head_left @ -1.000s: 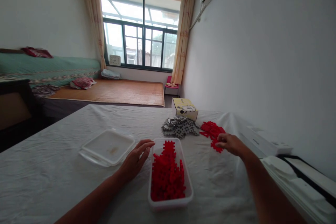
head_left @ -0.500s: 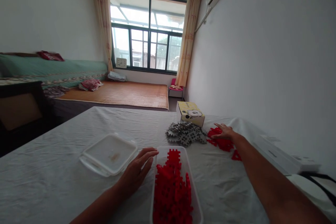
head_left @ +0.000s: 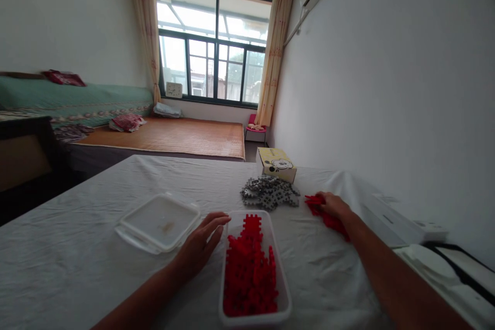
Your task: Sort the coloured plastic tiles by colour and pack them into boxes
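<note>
A clear plastic container (head_left: 281, 273) full of red interlocking pieces (head_left: 249, 268) stands on the white cloth in front of me. My left hand (head_left: 201, 245) lies flat and open against the container's left wall. My right hand (head_left: 335, 206) rests curled over a pile of loose red pieces (head_left: 315, 202) at the right, fingers bent down onto them. A heap of grey pieces (head_left: 269, 192) lies between that pile and the container's far end.
The container's clear lid (head_left: 158, 221) lies left of my left hand. A yellow cardboard box (head_left: 277, 163) stands behind the grey heap. White flat boxes (head_left: 402, 224) line the wall on the right. A bed and a window lie beyond the table.
My right hand reached out over the red pile, then drew back a little and curled down over it. The left hand has stayed beside the container.
</note>
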`<state>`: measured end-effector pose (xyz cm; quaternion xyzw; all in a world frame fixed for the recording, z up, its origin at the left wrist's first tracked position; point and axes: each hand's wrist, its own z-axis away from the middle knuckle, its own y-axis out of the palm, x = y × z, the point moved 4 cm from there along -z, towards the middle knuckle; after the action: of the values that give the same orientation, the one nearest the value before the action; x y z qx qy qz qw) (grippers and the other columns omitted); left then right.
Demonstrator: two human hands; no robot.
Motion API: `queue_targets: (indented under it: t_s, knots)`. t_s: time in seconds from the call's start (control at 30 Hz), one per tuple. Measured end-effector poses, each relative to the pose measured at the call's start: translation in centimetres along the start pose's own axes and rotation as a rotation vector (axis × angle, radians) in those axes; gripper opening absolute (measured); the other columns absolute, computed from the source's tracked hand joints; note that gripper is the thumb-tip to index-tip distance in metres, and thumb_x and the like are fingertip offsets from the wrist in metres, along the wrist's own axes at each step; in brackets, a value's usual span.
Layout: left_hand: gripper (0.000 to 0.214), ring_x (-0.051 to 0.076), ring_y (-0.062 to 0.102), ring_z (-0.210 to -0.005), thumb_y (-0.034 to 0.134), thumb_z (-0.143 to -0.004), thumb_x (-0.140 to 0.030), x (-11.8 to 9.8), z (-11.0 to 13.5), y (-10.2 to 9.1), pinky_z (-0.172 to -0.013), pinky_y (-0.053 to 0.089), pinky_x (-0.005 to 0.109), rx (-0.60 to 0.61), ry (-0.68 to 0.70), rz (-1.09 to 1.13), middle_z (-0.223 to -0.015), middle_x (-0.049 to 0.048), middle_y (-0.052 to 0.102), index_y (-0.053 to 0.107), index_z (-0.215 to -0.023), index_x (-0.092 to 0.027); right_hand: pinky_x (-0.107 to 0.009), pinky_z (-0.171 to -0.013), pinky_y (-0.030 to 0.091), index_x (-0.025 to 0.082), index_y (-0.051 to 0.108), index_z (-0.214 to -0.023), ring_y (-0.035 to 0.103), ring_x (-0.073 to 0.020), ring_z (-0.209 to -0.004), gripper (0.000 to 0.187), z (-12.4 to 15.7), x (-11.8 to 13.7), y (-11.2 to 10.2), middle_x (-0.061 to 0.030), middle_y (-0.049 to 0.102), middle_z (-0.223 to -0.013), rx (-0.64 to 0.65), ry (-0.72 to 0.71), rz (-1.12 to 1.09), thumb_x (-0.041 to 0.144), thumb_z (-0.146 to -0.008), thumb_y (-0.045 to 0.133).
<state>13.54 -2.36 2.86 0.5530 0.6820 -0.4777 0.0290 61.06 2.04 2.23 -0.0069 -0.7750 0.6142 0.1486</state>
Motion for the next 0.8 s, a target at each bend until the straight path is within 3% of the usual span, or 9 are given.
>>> queue_targets:
  t_s: [0.1, 0.37, 0.63, 0.8]
  knots:
    - [0.031, 0.02, 0.053, -0.116, 0.038, -0.095, -0.028, -0.2, -0.1, 0.0, -0.1, 0.044, 0.033, -0.009, 0.015, 0.002, -0.123, 0.0072, 0.057, 0.058, -0.118, -0.024, -0.034, -0.091, 0.042, 0.021, 0.067, -0.109, 0.06, -0.0247, -0.103, 0.038, 1.9, 0.1, 0.1, -0.0086, 0.066, -0.114, -0.023, -0.001, 0.048, 0.022, -0.072, 0.058]
    - [0.031, 0.019, 0.053, -0.116, 0.037, -0.096, -0.027, -0.5, -0.1, 0.0, -0.1, 0.044, 0.032, 0.004, 0.022, 0.003, -0.123, 0.0073, 0.056, 0.058, -0.117, -0.024, -0.032, -0.078, 0.045, 0.023, 0.064, -0.113, 0.063, -0.0255, -0.093, 0.041, 4.5, -0.5, 0.0, -0.0099, 0.066, -0.109, -0.101, 0.098, 0.097, 0.034, -0.073, 0.059]
    - [0.03, 0.018, 0.052, -0.117, 0.036, -0.096, -0.026, 0.1, 0.1, 0.2, -0.101, 0.042, 0.032, 0.008, 0.019, -0.012, -0.123, 0.0069, 0.055, 0.057, -0.118, -0.023, -0.031, -0.081, 0.045, 0.022, 0.065, -0.106, 0.063, -0.0235, -0.094, 0.038, 5.0, -2.5, -0.5, -0.007, 0.067, -0.104, -0.198, 0.12, -0.115, 0.041, -0.073, 0.059]
    - [0.031, 0.018, 0.052, -0.116, 0.036, -0.096, -0.026, -0.1, 0.0, 0.1, -0.101, 0.042, 0.032, 0.005, 0.03, -0.019, -0.123, 0.0059, 0.056, 0.056, -0.119, -0.024, -0.032, -0.076, 0.047, 0.019, 0.065, -0.101, 0.064, -0.0237, -0.085, 0.041, 5.3, -3.6, -2.0, -0.0067, 0.07, -0.093, -0.287, 0.191, -0.369, 0.046, -0.069, 0.062]
